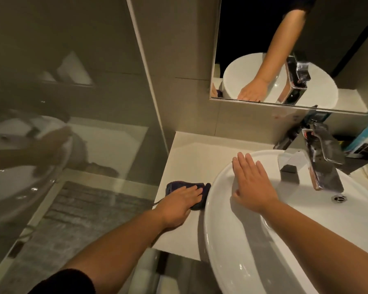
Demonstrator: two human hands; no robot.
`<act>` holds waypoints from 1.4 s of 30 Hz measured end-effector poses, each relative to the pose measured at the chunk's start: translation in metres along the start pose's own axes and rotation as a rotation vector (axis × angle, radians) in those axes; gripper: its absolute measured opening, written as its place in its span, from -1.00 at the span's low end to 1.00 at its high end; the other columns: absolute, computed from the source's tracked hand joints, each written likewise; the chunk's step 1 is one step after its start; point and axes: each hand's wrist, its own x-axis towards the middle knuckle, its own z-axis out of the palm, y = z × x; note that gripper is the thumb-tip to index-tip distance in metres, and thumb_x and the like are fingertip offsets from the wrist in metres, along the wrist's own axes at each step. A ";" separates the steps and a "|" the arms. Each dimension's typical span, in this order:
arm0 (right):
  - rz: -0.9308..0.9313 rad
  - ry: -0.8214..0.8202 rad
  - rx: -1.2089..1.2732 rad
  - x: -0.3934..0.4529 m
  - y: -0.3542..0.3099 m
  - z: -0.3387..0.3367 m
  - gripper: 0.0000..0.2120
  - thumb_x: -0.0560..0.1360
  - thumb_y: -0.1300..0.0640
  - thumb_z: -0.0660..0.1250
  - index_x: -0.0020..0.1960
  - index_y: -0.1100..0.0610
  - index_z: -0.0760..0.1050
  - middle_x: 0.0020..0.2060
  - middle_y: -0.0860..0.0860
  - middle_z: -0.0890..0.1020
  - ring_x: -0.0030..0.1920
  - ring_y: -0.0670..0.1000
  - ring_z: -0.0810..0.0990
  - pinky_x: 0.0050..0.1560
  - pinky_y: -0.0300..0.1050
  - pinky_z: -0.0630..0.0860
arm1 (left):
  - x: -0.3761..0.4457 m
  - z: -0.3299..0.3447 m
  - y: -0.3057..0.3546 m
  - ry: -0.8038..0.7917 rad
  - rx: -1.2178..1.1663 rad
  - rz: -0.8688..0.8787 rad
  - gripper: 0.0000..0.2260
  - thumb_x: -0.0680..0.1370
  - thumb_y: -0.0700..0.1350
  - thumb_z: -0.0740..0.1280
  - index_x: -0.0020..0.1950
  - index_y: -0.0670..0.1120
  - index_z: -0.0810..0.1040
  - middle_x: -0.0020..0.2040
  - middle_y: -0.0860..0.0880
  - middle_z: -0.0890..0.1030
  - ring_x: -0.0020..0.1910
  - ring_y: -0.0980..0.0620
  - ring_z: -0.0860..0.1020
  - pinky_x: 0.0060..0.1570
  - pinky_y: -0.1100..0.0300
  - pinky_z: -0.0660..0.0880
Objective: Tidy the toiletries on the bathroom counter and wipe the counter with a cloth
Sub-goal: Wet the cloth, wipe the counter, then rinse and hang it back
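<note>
Glass screen [72,124], 9 o'clock: fills the left side and carries faint reflections. Basin [232,240], 4 o'clock: white, oval, standing on the worktop [191,158], whose bare white surface runs from centre toward 12 o'clock. Mirror [253,39], 1 o'clock: reflects the basin and one arm. Tap [319,158], 2 o'clock: chrome, reaching over the basin. Packet [365,132], 3 o'clock: blue and white, behind the tap, possibly tissues; the print is unreadable. Right hand [251,183], centre: flat, fingers spread wide, palm down on the basin's left rim, holding nothing. Left hand [179,202], 7 o'clock of the right hand: fingers extended, pressing down on the cloth [174,185]. Cloth: dark, crumpled, on the worktop just beside the basin's left edge.
</note>
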 end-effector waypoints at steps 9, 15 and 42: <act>-0.034 -0.119 0.106 -0.001 0.003 -0.022 -0.12 0.40 -0.01 0.28 0.52 0.18 -0.16 0.55 0.15 -0.09 0.52 0.20 -0.10 0.45 0.23 -0.02 | -0.102 0.041 0.073 -0.013 -0.047 -0.193 -0.50 0.53 -0.28 0.17 0.48 -0.08 0.27 0.54 -0.05 0.20 0.52 -0.02 0.12 0.49 0.06 -0.03; 0.019 -0.030 0.380 -0.054 -0.008 -0.031 -0.34 0.48 0.06 0.29 0.49 0.20 0.13 0.51 0.21 0.13 0.50 0.21 0.11 0.44 0.15 0.11 | -0.135 0.048 0.112 0.114 -0.333 -0.388 -0.58 0.52 -0.21 0.19 0.39 -0.05 0.44 0.40 -0.08 0.46 0.37 -0.05 0.39 0.38 0.16 0.23; 0.232 0.119 1.670 -0.222 -0.031 -0.166 -0.82 0.54 0.21 0.28 -0.03 0.00 0.63 -0.11 0.02 0.70 -0.11 -0.02 0.67 -0.20 -0.20 0.57 | -0.105 -0.072 0.217 0.308 -0.631 -0.042 -0.52 0.46 0.21 0.20 0.35 0.33 0.17 0.31 0.23 0.41 0.28 0.30 0.37 0.27 0.21 0.36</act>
